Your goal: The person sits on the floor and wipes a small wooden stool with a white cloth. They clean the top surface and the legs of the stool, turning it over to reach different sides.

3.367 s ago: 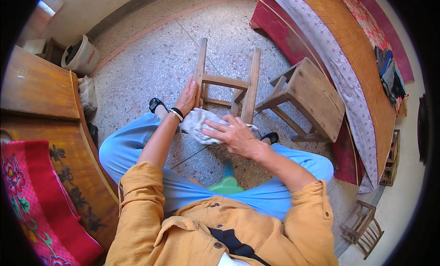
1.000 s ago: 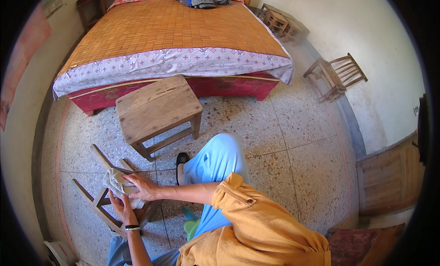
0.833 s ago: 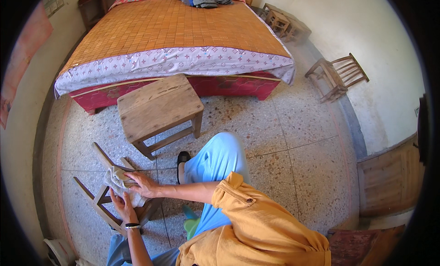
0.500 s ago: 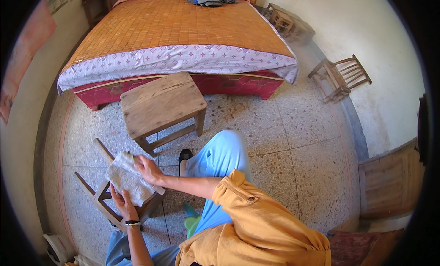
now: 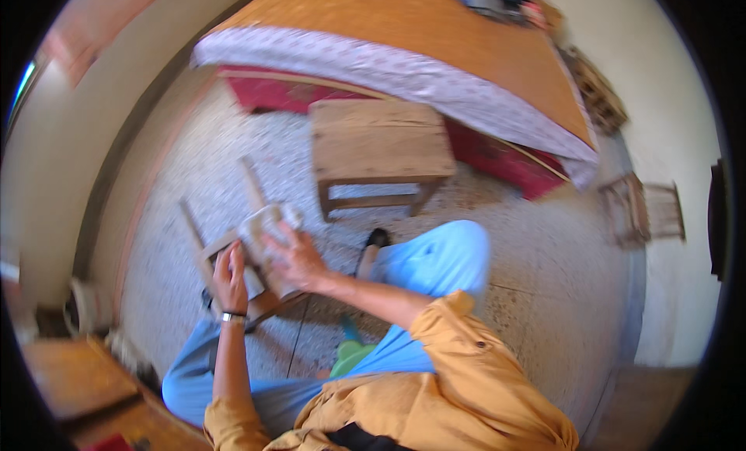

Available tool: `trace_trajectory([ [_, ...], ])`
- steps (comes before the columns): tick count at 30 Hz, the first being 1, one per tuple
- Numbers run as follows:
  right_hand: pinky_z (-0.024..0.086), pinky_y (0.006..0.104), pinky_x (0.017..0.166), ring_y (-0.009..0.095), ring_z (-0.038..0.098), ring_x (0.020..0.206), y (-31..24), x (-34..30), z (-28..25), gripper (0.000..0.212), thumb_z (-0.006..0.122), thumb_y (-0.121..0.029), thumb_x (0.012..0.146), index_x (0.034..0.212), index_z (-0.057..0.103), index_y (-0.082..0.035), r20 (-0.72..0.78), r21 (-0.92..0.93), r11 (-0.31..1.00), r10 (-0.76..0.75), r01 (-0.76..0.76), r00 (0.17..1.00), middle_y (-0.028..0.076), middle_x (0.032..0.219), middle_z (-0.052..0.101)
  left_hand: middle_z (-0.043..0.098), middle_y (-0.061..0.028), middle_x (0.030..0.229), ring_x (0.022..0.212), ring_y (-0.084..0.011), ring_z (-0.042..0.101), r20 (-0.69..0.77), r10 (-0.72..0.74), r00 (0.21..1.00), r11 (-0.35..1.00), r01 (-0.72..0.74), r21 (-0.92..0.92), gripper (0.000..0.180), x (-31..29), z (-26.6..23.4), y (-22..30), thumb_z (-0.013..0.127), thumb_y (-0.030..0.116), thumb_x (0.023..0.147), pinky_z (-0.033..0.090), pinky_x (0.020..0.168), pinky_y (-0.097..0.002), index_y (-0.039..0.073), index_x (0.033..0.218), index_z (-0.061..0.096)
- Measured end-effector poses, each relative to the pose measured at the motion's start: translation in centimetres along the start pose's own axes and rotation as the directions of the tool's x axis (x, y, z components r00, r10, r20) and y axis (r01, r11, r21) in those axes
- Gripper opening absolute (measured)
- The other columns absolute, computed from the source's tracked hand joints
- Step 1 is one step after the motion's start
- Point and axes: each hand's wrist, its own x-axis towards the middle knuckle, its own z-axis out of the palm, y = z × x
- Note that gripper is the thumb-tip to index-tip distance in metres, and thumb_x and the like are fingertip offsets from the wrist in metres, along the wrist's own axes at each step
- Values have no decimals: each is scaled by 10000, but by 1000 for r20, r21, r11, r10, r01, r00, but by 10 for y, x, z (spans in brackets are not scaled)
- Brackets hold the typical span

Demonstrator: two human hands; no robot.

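A small wooden chair (image 5: pixel 207 258) stands low in front of me, left of my bent knee, its two long posts pointing away from me. My right hand (image 5: pixel 295 258) presses a pale grey cloth (image 5: pixel 268 216) around one post, the cloth bunched under its fingers. Beside it, my left hand (image 5: pixel 229 278) has its fingers closed at the chair's crosspiece; motion blur softens the fingertips. Part of the chair's near end is hidden behind my hands and the cloth.
A wooden stool (image 5: pixel 381 140) stands just beyond the chair, against the bed (image 5: pixel 435 39). Another small chair (image 5: pixel 628 210) is by the right wall. A white bucket (image 5: pixel 87 305) and wooden furniture (image 5: pixel 78 377) are at left. Something green (image 5: pixel 351 358) lies beneath my leg.
My view has swung left, so the room appears shifted right. The cloth, spread flat before, is now bunched around the post under my right hand. My left hand has moved to the crosspiece.
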Motion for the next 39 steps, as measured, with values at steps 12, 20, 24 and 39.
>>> trace_trajectory([
  [12, 475, 422, 883, 367, 468, 1104, -4, 55, -8, 343, 564, -135, 867, 1204, 623, -169, -101, -89, 995, 26, -35, 995, 181, 1308, 457, 623, -215, 881, 655, -289, 646, -299, -169, 939, 921, 258, 291, 549, 15, -48, -55, 533, 348, 927, 513, 547, -382, 89, 1364, 325],
  [20, 386, 455, 968, 421, 434, 1142, 28, 155, 5, 376, 592, -279, 877, 1249, 587, -226, -106, -174, 984, 23, -41, 994, 224, 1369, 392, 635, -265, 894, 780, -405, 618, -295, -168, 941, 896, 271, 353, 590, 18, -44, -53, 507, 406, 922, 496, 675, -471, 77, 1377, 326],
  [24, 424, 436, 941, 424, 503, 1109, 21, 124, -8, 377, 564, -279, 900, 1257, 579, -157, -22, -103, 994, 28, -30, 999, 265, 1294, 443, 627, -303, 935, 866, -483, 597, -268, -238, 933, 886, 322, 333, 607, 14, -49, -45, 485, 445, 920, 480, 735, -524, 75, 1371, 320],
  [39, 535, 324, 623, 258, 567, 890, -64, -24, -59, 423, 582, -77, 781, 1161, 634, -256, 373, -179, 728, -573, 662, 730, 41, 1166, 572, 617, -301, 1014, 946, -475, 586, -261, -246, 933, 932, 302, 200, 595, 13, -50, -45, 504, 410, 921, 473, 797, -505, 54, 1364, 331],
])
